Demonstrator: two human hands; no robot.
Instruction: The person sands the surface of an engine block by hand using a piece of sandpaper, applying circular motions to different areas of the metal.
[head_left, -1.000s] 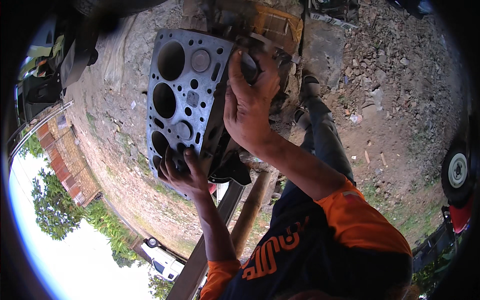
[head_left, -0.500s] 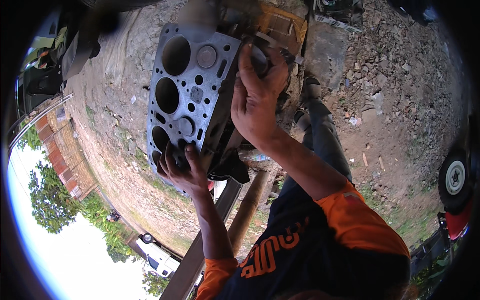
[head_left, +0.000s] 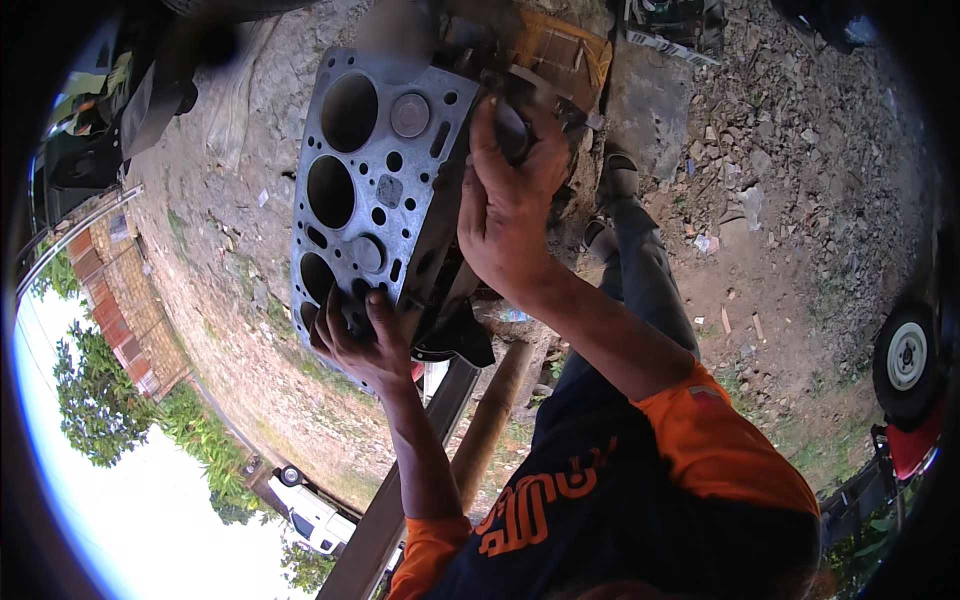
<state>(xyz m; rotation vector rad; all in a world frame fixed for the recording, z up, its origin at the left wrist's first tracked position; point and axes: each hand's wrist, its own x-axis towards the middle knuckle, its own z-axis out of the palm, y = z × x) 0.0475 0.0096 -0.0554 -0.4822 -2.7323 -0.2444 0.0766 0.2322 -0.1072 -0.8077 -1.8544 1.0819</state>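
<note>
A grey metal engine block [head_left: 350, 215] with large cylinder bores and smaller holes lies before me, its flat face toward me. My left hand [head_left: 360, 340] rests at its near end, the fingers curled over the face and the thumb apart from them, around a dark round spot between thumb and forefinger. A metal disc, a valve head [head_left: 368, 252], sits just beyond those fingers; a second valve head [head_left: 409, 115] is farther up. On the block's right side, my right hand [head_left: 515, 190] is closed around a dark round part [head_left: 512, 132], whose kind I cannot make out.
A metal beam [head_left: 375, 525] and a round wooden pole [head_left: 492, 425] run below the block. Behind it stands a yellow-edged wooden box [head_left: 565, 55]. Stony ground [head_left: 770, 170] lies to the right, with a car wheel [head_left: 907, 355] at the edge. My sandalled feet [head_left: 618, 178] stand nearby.
The whole view has shifted slightly. My right hand sits marginally lower around the round part; my left hand stays on the block in the same pose.
</note>
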